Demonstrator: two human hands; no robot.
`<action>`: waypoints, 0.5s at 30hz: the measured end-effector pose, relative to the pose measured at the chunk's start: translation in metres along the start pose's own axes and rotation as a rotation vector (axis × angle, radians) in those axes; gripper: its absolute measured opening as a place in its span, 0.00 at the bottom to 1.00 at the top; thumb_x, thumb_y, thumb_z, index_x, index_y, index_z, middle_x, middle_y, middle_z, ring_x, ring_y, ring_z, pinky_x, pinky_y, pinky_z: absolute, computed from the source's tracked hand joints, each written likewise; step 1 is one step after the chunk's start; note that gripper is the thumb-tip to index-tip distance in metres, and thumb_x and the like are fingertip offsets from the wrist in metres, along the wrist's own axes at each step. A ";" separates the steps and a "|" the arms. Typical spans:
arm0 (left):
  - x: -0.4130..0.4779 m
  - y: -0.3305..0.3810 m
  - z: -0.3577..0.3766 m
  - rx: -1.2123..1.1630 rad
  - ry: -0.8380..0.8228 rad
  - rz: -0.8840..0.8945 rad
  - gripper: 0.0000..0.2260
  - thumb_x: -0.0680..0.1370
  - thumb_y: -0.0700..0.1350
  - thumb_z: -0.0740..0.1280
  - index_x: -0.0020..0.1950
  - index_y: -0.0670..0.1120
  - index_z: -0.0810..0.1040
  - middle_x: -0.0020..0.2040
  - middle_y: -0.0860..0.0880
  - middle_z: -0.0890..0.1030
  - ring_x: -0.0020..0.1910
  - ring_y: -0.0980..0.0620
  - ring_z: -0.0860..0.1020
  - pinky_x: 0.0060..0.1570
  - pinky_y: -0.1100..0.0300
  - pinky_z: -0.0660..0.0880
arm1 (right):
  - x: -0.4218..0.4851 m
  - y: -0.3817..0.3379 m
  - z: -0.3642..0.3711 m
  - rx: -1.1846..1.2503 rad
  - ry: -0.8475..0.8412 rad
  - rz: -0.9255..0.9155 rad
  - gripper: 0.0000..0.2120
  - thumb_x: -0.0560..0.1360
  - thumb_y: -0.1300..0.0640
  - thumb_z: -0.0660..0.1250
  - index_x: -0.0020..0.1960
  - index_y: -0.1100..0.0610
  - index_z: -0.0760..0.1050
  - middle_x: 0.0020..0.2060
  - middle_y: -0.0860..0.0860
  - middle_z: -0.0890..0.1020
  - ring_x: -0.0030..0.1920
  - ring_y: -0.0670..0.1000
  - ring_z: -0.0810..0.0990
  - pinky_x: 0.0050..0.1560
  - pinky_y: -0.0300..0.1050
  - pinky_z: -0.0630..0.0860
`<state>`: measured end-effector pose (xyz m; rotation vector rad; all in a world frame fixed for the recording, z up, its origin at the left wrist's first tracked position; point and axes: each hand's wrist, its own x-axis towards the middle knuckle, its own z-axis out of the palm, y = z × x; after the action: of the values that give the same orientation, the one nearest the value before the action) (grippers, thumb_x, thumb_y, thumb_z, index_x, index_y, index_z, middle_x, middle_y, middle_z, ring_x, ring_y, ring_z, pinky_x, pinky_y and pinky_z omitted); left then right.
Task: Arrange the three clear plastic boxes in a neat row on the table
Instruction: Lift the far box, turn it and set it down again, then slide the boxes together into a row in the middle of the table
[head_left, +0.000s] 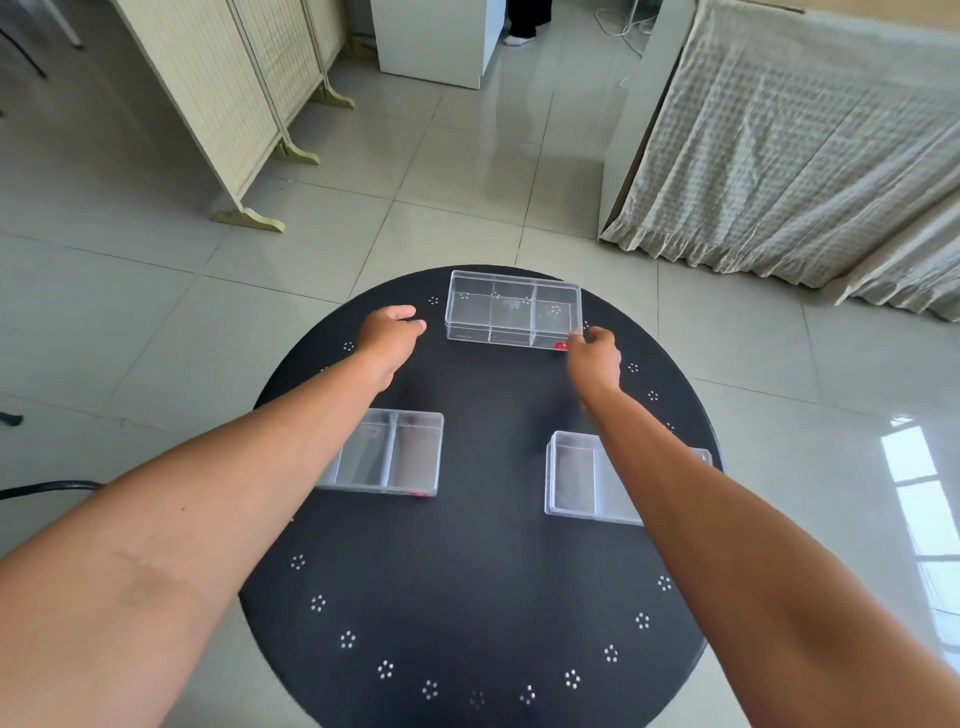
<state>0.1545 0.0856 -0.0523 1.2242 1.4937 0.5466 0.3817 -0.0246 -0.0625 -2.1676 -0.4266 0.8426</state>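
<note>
The far box (514, 310) lies at the table (483, 582) back edge, apart from the two near boxes. It is pinched at its near corner by the right hand (594, 353); the left hand (392, 332), half-curled and empty, should be set on the opposite end so the box is drawn back level.

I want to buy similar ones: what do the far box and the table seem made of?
Far box: apparently clear, glossy hard plastic; the tabletop and inner dividers show through. Table: matte black top with small white dot patterns; material unclear.
</note>
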 end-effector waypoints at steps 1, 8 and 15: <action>-0.007 -0.003 -0.007 -0.002 0.003 0.016 0.18 0.77 0.43 0.67 0.67 0.46 0.76 0.66 0.42 0.78 0.67 0.44 0.75 0.67 0.49 0.71 | -0.012 0.001 0.001 0.005 0.010 -0.018 0.22 0.82 0.53 0.57 0.74 0.56 0.69 0.68 0.58 0.76 0.66 0.61 0.77 0.68 0.55 0.74; -0.047 -0.045 -0.069 0.262 0.104 0.145 0.17 0.74 0.46 0.66 0.63 0.52 0.79 0.61 0.48 0.81 0.59 0.48 0.79 0.60 0.56 0.73 | -0.100 0.029 0.035 -0.004 -0.129 -0.126 0.17 0.80 0.56 0.61 0.66 0.57 0.79 0.52 0.53 0.84 0.52 0.54 0.80 0.61 0.50 0.77; -0.069 -0.102 -0.122 0.512 0.216 -0.076 0.30 0.73 0.50 0.68 0.75 0.51 0.64 0.72 0.42 0.69 0.69 0.39 0.68 0.66 0.47 0.68 | -0.153 0.062 0.079 -0.075 -0.293 -0.036 0.25 0.81 0.51 0.63 0.76 0.57 0.71 0.69 0.53 0.79 0.69 0.56 0.78 0.71 0.49 0.72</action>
<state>-0.0051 0.0195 -0.0695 1.5232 1.9315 0.2537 0.2184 -0.1046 -0.0817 -2.1027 -0.6497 1.1459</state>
